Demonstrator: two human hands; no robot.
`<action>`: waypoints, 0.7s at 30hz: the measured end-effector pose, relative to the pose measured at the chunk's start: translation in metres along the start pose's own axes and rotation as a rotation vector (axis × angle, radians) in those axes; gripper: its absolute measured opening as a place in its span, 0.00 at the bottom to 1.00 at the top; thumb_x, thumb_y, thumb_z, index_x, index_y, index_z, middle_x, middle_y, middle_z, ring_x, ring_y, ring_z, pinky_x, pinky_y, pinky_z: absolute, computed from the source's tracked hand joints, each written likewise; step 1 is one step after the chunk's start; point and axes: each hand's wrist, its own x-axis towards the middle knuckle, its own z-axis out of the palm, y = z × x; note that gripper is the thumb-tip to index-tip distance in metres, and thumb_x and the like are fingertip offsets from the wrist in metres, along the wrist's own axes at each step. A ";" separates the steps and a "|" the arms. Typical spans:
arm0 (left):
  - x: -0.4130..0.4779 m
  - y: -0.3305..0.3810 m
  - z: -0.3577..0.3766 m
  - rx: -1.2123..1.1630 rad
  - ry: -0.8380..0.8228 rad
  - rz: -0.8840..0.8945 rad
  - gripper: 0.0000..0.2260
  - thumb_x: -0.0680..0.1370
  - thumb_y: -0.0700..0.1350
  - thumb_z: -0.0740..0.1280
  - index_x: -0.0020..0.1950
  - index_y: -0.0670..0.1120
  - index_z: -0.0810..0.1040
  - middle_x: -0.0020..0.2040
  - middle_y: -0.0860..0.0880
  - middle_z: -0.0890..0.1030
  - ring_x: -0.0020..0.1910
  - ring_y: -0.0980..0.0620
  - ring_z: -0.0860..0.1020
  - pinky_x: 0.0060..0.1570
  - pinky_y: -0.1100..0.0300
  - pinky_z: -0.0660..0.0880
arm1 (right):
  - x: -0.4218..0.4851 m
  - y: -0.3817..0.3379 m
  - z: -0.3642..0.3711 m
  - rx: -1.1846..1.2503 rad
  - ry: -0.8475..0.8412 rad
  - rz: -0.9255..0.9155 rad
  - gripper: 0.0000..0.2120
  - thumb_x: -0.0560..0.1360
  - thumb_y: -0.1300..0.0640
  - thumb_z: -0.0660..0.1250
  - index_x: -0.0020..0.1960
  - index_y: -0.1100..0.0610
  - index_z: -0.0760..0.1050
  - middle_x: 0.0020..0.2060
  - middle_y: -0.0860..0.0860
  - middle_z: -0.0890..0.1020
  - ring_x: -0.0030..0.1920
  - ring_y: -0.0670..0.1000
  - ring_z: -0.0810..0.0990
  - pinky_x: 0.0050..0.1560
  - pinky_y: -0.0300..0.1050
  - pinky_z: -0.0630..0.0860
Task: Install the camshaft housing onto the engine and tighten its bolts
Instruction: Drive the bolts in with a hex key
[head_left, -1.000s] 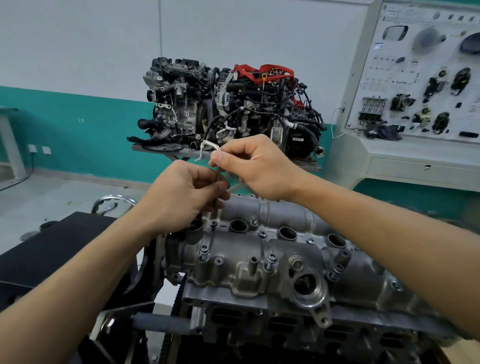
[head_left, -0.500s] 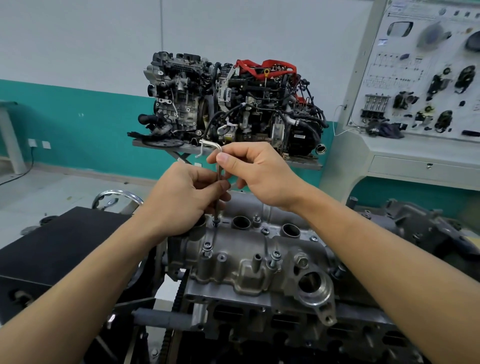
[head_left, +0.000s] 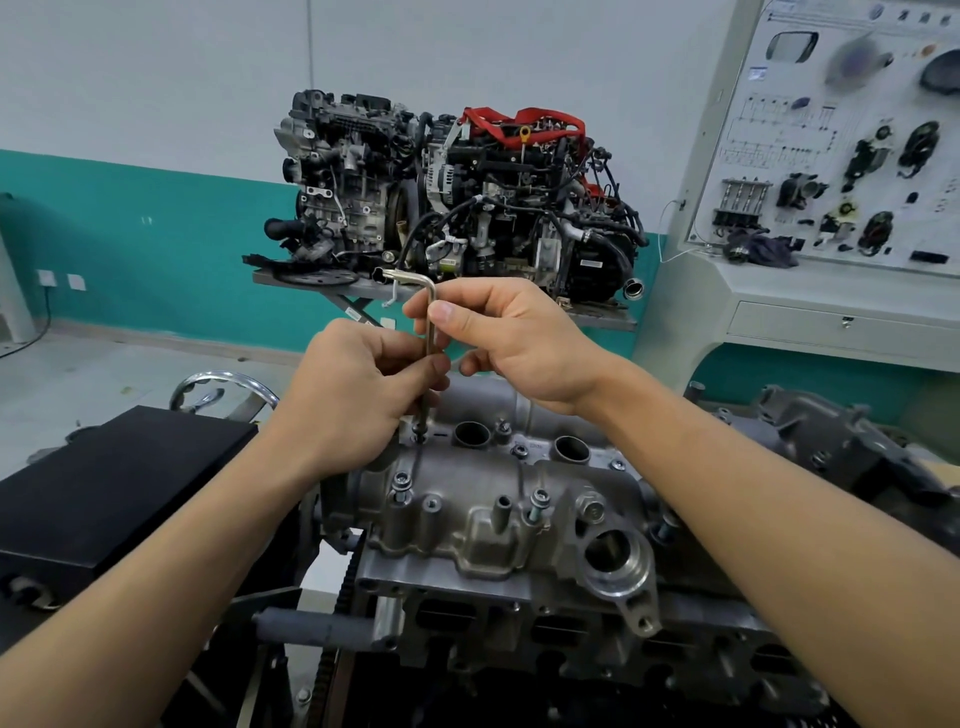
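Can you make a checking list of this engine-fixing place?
surface: grey engine block, black box to its left.
job's things: silver cover sits on the block; bent key stands upright, tip on a far bolt; two near bolts stick up.
clutter: dark cloth on the far ledge.
hands: left hand grips the key low; right hand pinches it near the bend.
cables: white wire beside the parts board.
surroundings: second engine on a shelf, teal wall.
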 end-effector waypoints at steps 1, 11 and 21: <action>0.000 0.000 0.000 0.007 0.004 0.003 0.09 0.79 0.43 0.71 0.40 0.43 0.86 0.35 0.47 0.86 0.39 0.43 0.85 0.48 0.42 0.82 | 0.001 0.000 0.000 0.007 0.003 0.004 0.09 0.83 0.60 0.62 0.51 0.52 0.81 0.41 0.45 0.80 0.45 0.47 0.74 0.39 0.41 0.71; 0.003 -0.004 0.000 0.018 0.017 0.014 0.09 0.79 0.44 0.70 0.41 0.43 0.85 0.35 0.47 0.86 0.38 0.43 0.85 0.47 0.42 0.82 | 0.005 0.003 0.002 0.059 0.012 0.024 0.09 0.82 0.59 0.62 0.50 0.51 0.81 0.40 0.44 0.80 0.43 0.45 0.75 0.39 0.41 0.70; 0.000 -0.003 -0.001 0.057 0.040 0.029 0.07 0.77 0.47 0.73 0.40 0.48 0.86 0.33 0.48 0.85 0.36 0.40 0.84 0.42 0.40 0.82 | 0.004 0.005 0.005 0.087 0.098 0.009 0.06 0.78 0.63 0.70 0.45 0.54 0.82 0.42 0.50 0.82 0.38 0.44 0.76 0.33 0.35 0.72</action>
